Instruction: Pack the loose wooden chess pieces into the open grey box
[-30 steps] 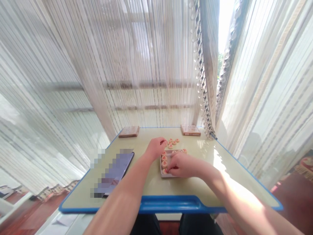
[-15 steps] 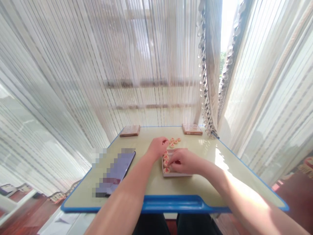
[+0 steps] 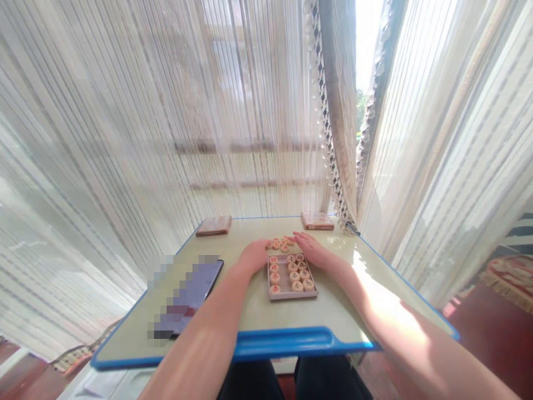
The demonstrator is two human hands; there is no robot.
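Observation:
A shallow pinkish tray (image 3: 284, 293) lies on the table's middle with several round wooden chess pieces (image 3: 295, 273) set in rows inside it. Just beyond the tray sits a small heap of loose pieces (image 3: 280, 244). My left hand (image 3: 252, 256) rests at the tray's far left corner, fingers curled by the heap; what they hold is hidden. My right hand (image 3: 310, 248) lies flat with fingers stretched toward the heap from the right, holding nothing.
The table (image 3: 266, 316) is pale green with a blue rim and a blue groove along its near edge. A phone (image 3: 189, 293) lies at the left. Two wooden box halves (image 3: 214, 225) (image 3: 317, 220) sit at the far edge. Sheer curtains hang all around.
My right hand has left the tray and reached forward to the loose heap, uncovering the rows of pieces. My left hand stays near the heap. The view has swung slightly.

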